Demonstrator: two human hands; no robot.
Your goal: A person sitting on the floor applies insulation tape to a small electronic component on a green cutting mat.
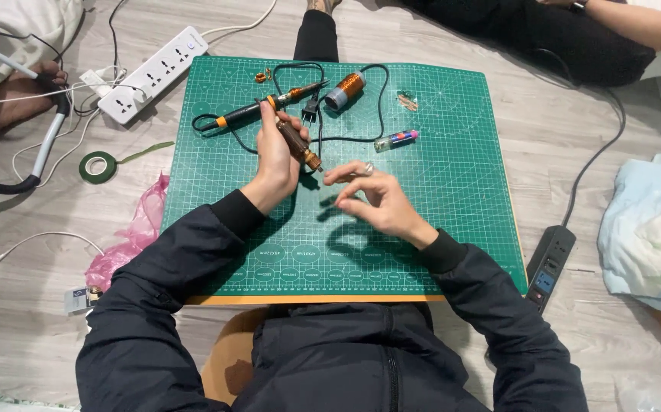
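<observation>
Figure: work at a green cutting mat [437, 229] laid on the floor. The left hand [275, 156] is clenched around a brown-handled tool [298, 142], held just above the mat's centre with its metal tip pointing toward the right hand [372, 200]. The right hand pinches its thumb and fingertips together close to that tip; whatever small piece they hold is too fine to make out. A soldering iron [269, 104] with orange collars lies near the mat's far edge, its black cord looping past a copper wire spool [345, 90]; a small clear tube [395, 140] lies toward the right edge. Judged good practice here: brace both wrists on the mat, bring the pinched piece squarely to the tip, and keep clear of the cord
</observation>
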